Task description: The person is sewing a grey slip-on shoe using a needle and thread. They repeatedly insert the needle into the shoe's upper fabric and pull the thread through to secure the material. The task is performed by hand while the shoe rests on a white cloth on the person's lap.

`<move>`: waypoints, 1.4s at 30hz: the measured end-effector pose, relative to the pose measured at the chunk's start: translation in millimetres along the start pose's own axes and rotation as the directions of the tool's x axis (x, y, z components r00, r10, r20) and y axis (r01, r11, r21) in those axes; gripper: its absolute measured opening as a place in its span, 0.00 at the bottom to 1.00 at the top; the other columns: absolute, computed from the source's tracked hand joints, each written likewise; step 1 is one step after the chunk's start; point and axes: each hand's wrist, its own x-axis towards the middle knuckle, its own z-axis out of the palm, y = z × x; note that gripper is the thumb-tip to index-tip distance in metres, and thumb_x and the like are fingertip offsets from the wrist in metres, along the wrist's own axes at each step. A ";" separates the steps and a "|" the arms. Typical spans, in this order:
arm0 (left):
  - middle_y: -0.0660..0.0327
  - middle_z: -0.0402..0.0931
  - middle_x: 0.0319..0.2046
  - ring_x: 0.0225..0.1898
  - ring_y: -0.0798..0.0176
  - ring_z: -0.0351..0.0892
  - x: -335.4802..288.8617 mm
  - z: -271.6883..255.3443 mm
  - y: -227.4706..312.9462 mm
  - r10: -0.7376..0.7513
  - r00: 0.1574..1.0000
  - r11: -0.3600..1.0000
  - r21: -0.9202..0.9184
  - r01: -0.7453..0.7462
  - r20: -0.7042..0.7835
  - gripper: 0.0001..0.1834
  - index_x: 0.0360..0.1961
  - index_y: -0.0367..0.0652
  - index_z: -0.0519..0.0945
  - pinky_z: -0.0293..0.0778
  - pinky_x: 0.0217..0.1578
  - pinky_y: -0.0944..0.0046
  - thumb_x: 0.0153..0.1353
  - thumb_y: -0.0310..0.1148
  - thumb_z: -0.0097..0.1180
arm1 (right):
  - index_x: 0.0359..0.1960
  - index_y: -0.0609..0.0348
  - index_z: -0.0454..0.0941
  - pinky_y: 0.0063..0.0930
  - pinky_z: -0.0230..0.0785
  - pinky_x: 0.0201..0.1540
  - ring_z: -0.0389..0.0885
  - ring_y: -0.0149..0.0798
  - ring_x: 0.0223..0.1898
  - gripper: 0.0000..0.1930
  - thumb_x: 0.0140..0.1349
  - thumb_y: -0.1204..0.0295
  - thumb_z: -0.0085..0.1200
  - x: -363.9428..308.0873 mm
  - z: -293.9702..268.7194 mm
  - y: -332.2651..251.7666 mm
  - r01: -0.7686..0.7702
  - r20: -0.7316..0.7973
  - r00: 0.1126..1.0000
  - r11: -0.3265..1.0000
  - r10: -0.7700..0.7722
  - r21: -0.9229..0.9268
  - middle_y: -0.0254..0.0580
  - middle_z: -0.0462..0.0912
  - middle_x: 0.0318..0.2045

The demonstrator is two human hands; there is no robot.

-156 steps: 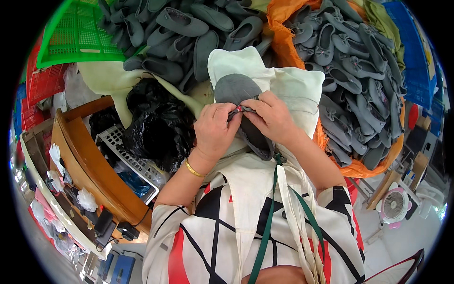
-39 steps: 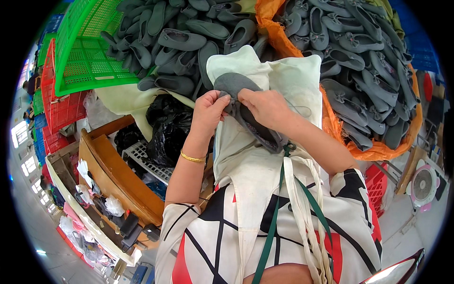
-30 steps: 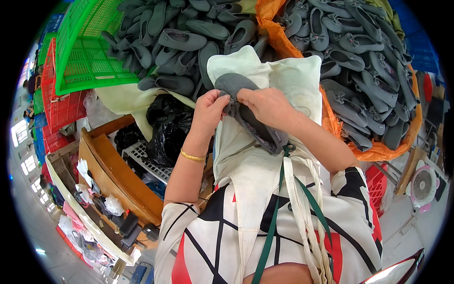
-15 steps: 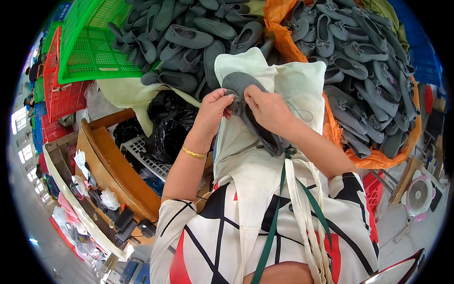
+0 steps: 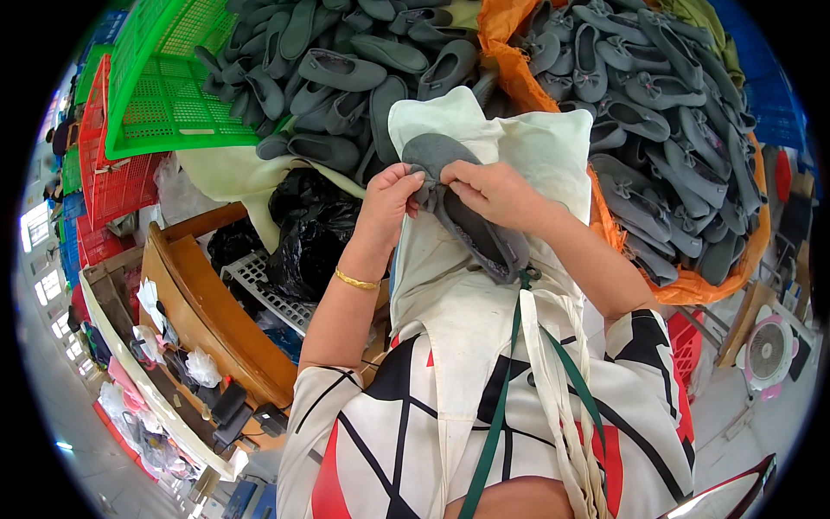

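A grey slip-on shoe lies on the pale cloth over my lap, its toe pointing away from me and its dark opening toward me. My left hand is closed on the left side of the shoe's front, thumb and finger pinching the fabric near a small gathered bit. From the right, my right hand comes in with thumb and fingertips pressed together at the upper edge of the shoe's opening. Whatever sits between those fingertips is too small to make out.
Many grey shoes are heaped ahead, beside a green plastic crate. More fill an orange sack on the right. A wooden drawer unit and black plastic bags are at my left. A small fan stands far right.
My right hand has shifted slightly, its fingers now lower and flatter against the shoe. A thin thread loop seen beside that hand earlier no longer shows. My left hand keeps its pinch.
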 end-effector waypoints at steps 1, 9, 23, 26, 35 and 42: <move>0.73 0.78 0.24 0.21 0.80 0.70 0.4 -0.4 -0.3 0.003 1.000 1.000 0.001 -0.003 0.003 0.05 0.33 0.46 0.80 0.66 0.22 0.78 0.68 0.32 0.57 | 0.44 0.53 0.77 0.43 0.75 0.34 0.82 0.56 0.31 0.07 0.65 0.71 0.53 -0.3 -0.6 0.6 -0.004 0.005 1.000 1.000 0.004 0.004 0.49 0.83 0.29; 0.73 0.78 0.24 0.21 0.80 0.71 3.2 -3.0 -0.2 0.009 0.999 1.000 0.013 -0.010 0.032 0.04 0.36 0.46 0.81 0.67 0.22 0.78 0.68 0.33 0.57 | 0.44 0.52 0.77 0.43 0.75 0.35 0.83 0.55 0.32 0.08 0.66 0.71 0.52 3.1 -7.1 3.0 -0.030 0.074 0.997 0.999 0.029 0.014 0.50 0.83 0.30; 0.72 0.78 0.26 0.24 0.79 0.72 4.0 -3.8 -2.9 -0.031 0.998 0.998 -0.057 0.034 0.053 0.05 0.37 0.45 0.81 0.68 0.25 0.76 0.69 0.32 0.56 | 0.44 0.58 0.74 0.36 0.74 0.34 0.83 0.47 0.27 0.06 0.68 0.74 0.50 1.3 3.3 -10.4 -0.123 -0.024 0.992 0.991 0.125 0.055 0.48 0.81 0.26; 0.72 0.78 0.26 0.23 0.78 0.72 2.5 -4.1 -2.5 -0.035 0.998 0.997 -0.074 0.038 0.043 0.05 0.38 0.44 0.81 0.69 0.25 0.76 0.69 0.32 0.57 | 0.43 0.59 0.72 0.36 0.73 0.32 0.82 0.45 0.26 0.05 0.69 0.73 0.50 3.5 9.2 -14.2 -0.190 -0.063 0.979 0.980 0.194 0.060 0.49 0.79 0.23; 0.70 0.78 0.25 0.22 0.78 0.72 -0.9 6.5 -3.1 0.058 0.997 0.997 0.044 -0.056 -0.053 0.06 0.35 0.42 0.81 0.68 0.25 0.76 0.66 0.32 0.62 | 0.40 0.57 0.74 0.37 0.73 0.32 0.81 0.49 0.26 0.04 0.68 0.71 0.52 17.5 7.6 -20.8 -0.206 -0.067 0.977 0.978 0.203 -0.034 0.46 0.80 0.26; 0.68 0.79 0.25 0.21 0.77 0.70 -0.4 10.2 -5.4 0.113 0.990 0.989 0.107 -0.104 -0.089 0.07 0.34 0.38 0.82 0.66 0.23 0.76 0.65 0.31 0.63 | 0.35 0.56 0.77 0.38 0.73 0.31 0.81 0.49 0.30 0.05 0.64 0.69 0.57 13.9 8.5 -24.7 0.031 -0.226 0.972 0.989 -0.064 -0.145 0.41 0.78 0.31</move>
